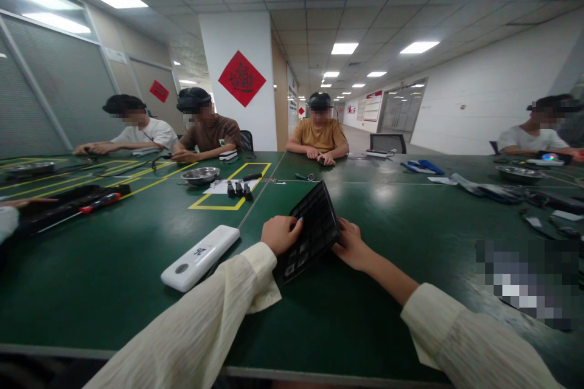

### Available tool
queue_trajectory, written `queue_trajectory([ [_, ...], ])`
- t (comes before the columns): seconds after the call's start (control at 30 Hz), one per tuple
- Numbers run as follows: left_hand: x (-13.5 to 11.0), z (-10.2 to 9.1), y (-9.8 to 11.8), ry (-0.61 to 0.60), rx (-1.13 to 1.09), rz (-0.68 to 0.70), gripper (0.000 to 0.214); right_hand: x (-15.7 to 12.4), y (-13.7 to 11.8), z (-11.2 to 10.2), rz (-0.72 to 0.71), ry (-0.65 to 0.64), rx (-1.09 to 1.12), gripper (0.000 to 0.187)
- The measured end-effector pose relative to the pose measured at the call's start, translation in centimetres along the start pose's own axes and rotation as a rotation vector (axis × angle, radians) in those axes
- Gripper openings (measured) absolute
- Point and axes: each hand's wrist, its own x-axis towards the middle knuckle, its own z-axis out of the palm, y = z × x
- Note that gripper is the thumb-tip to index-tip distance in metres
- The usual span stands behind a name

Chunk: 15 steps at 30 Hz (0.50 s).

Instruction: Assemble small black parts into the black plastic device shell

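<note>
A black tray (312, 228) divided into a grid of compartments is tilted up on its edge in front of me. My left hand (279, 234) grips its left side, with the thumb over the compartmented face and the other fingers hidden behind. On the right, my right hand (352, 245) holds the tray's edge, its fingertips partly hidden by the tray. Some pale patches show in the lower compartments, too small to make out. A white rounded device (201, 258) with a number label lies on the table, left of my left forearm.
Several small black parts (239, 189) stand by a yellow-taped rectangle on the green table (392, 213). Behind them is a metal bowl (201, 175). A red-handled tool (99, 203) lies at the left. Cloth gloves (488, 188) lie at the right. Several people sit around the table.
</note>
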Motion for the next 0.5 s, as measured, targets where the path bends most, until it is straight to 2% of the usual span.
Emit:
queue_trajectory([
  [0.27, 0.04, 0.24, -0.08, 0.003, 0.037, -0.006, 0.05, 0.01, -0.12, 0.1, 0.008, 0.008, 0.007, 0.035],
  [0.5, 0.0, 0.21, 0.05, 0.024, -0.058, -0.07, 0.04, 0.06, 0.25, 0.04, -0.008, 0.017, 0.025, 0.034],
])
